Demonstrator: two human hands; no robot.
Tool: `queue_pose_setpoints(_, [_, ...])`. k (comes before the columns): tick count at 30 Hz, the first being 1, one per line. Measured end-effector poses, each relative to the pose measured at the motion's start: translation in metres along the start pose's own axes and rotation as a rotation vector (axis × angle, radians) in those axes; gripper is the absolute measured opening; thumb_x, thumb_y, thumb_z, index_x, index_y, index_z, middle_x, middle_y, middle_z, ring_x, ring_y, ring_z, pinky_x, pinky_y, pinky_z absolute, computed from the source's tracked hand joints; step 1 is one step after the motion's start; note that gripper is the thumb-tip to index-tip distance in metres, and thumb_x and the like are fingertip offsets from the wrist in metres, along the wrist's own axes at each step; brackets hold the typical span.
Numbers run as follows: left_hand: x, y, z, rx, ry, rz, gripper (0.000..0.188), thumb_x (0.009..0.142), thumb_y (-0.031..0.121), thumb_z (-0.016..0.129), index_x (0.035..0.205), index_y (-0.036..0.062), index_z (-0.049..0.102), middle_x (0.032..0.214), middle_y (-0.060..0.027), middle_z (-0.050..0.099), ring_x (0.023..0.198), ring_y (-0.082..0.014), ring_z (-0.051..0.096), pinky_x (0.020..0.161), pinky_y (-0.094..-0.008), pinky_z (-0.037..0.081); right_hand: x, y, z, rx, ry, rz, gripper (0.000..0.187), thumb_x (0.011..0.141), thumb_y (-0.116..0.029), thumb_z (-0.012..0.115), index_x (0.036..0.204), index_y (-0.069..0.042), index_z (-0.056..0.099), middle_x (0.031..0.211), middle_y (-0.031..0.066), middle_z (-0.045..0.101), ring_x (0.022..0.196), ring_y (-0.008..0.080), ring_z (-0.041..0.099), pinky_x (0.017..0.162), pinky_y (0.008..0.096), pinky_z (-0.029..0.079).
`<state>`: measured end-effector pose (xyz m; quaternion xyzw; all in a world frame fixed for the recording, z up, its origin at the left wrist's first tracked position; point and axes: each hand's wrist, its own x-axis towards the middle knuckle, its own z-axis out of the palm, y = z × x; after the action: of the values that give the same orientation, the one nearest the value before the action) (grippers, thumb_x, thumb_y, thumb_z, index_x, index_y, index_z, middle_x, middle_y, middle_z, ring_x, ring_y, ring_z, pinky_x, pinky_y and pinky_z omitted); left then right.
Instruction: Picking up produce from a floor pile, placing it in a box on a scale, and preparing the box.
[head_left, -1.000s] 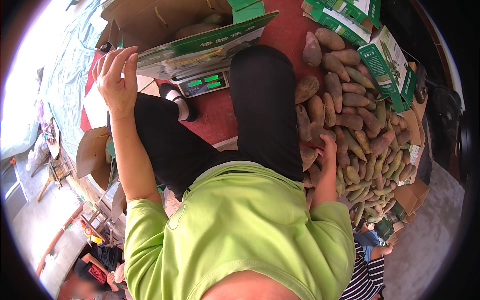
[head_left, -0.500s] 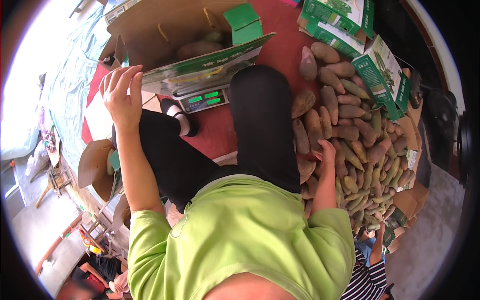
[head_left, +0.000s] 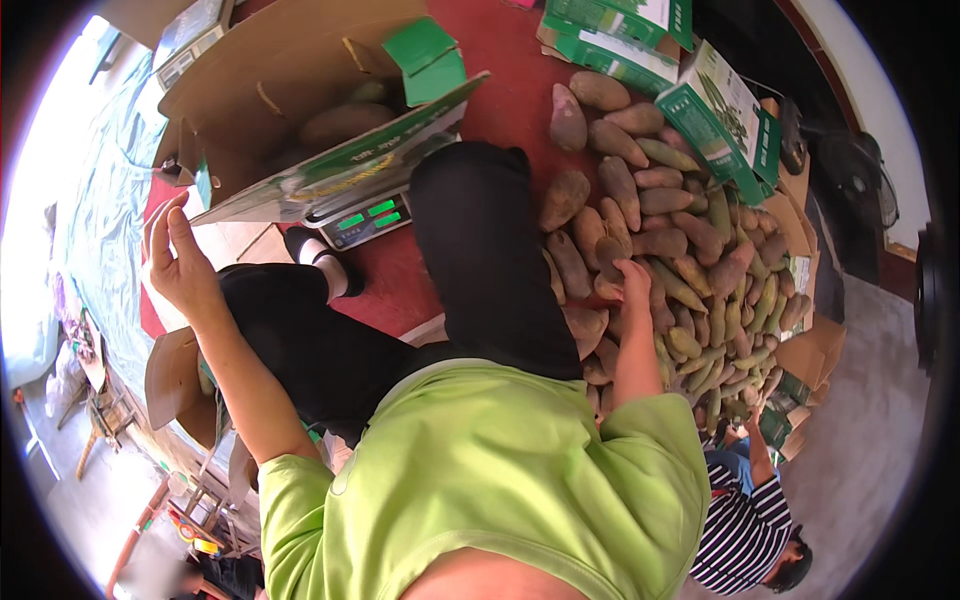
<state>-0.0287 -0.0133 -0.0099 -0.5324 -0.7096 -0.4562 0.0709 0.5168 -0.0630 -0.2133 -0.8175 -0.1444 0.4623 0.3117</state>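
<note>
Right hand: reaches down beside the right knee into the near side of the tuber pile (head_left: pixel 735 262), with the hand (head_left: pixel 632 284) at a brown tuber (head_left: pixel 608 254); the fingers are bent against it, but whether they close fully around it cannot be told.
Left hand: the left hand (head_left: pixel 183 268) is raised with its fingers loosely parted and nothing seen in them, just beside the near left corner of the open carton (head_left: pixel 215 85); whether they touch the cardboard is unclear.
Brown tuber: lies among others at the pile's near edge, partly hidden by the right hand.
Weight and feel: likely fairly heavy for its size, firm and stiff, with a dry, perhaps dusty skin that should not slip much; a hard knock could bruise it or scrape the skin.
Best hold: around the thick middle, thumb opposite the fingers, rather than by a tapering end.
Carton: stands tilted in view, its top open, with tubers (head_left: pixel 345 122) inside; a scale (head_left: pixel 365 222) with green-lit displays shows below its front panel.
</note>
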Motion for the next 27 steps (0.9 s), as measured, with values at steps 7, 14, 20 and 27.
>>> queue_pose_setpoints(7, [0.001,-0.005,-0.005,-0.148,0.036,-0.115,0.015,0.091,0.010,0.054,0.093,0.0005,0.066,0.096,-0.0060,0.063,0.094,-0.0147,0.055,0.087,-0.0284,0.041,0.037,0.023,-0.002,-0.074,0.078,-0.072,0.043,0.069,-0.025,0.068,0.107,-0.006,0.062,0.101,0.0051,0.060,0.082,0.0163,0.056,0.063,0.0279,0.043])
queue_pose_setpoints(14, [0.003,-0.008,-0.008,-0.251,0.078,-0.228,0.015,0.089,0.013,0.058,0.092,0.0014,0.067,0.096,-0.0064,0.063,0.096,-0.0164,0.055,0.087,-0.0294,0.041,0.067,0.002,0.009,-0.264,0.143,-0.392,0.050,0.074,-0.017,0.069,0.116,0.005,0.055,0.105,0.0126,0.060,0.093,0.0183,0.057,0.080,0.0301,0.046])
queue_pose_setpoints(20, [0.006,-0.010,-0.023,-0.025,0.004,-0.040,0.015,0.084,0.007,0.060,0.097,0.0023,0.066,0.101,-0.0090,0.062,0.099,-0.0214,0.055,0.089,-0.0313,0.040,0.057,-0.103,0.073,-0.085,-0.295,-0.435,0.044,0.079,-0.019,0.067,0.116,0.001,0.055,0.104,0.0058,0.060,0.089,0.0103,0.055,0.070,0.0236,0.044])
queue_pose_setpoints(27, [-0.001,-0.011,-0.032,-0.008,-0.039,0.014,0.019,0.077,0.007,0.064,0.096,0.0053,0.066,0.099,-0.0096,0.061,0.097,-0.0254,0.054,0.088,-0.0348,0.039,-0.047,-0.240,0.165,-0.215,-0.570,-0.673,0.039,0.086,-0.023,0.060,0.120,-0.007,0.053,0.111,0.0028,0.060,0.094,0.0108,0.057,0.073,0.0231,0.044])
